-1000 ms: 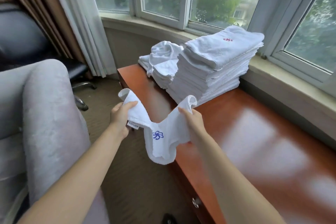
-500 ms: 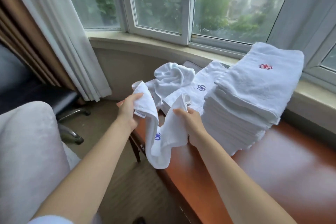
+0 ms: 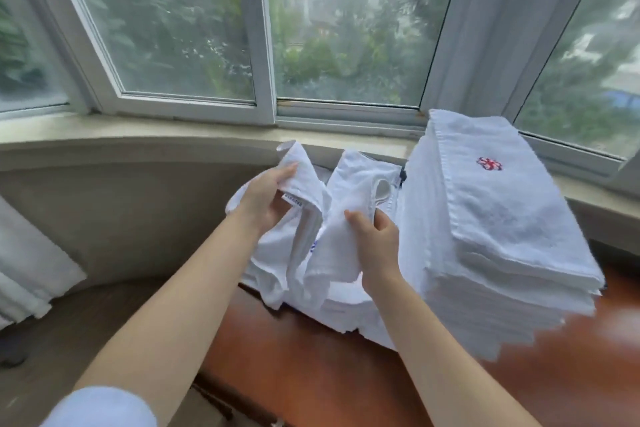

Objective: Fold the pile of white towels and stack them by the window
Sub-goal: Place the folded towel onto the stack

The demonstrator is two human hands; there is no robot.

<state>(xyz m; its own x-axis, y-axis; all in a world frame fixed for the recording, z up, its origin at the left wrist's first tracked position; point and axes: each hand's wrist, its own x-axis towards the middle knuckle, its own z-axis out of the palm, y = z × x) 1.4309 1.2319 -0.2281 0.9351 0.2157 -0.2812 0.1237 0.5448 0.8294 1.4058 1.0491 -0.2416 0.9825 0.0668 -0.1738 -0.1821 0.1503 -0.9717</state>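
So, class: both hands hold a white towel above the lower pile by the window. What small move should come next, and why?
Probably lower and lay it flat on the short pile. The left hand and right hand each grip an end of the towel, which sags between them directly over that pile, left of the tall stack.

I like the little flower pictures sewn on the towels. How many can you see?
2. A red flower on top of the tall stack; a blue one, mostly hidden in the held towel. Others may be hidden.
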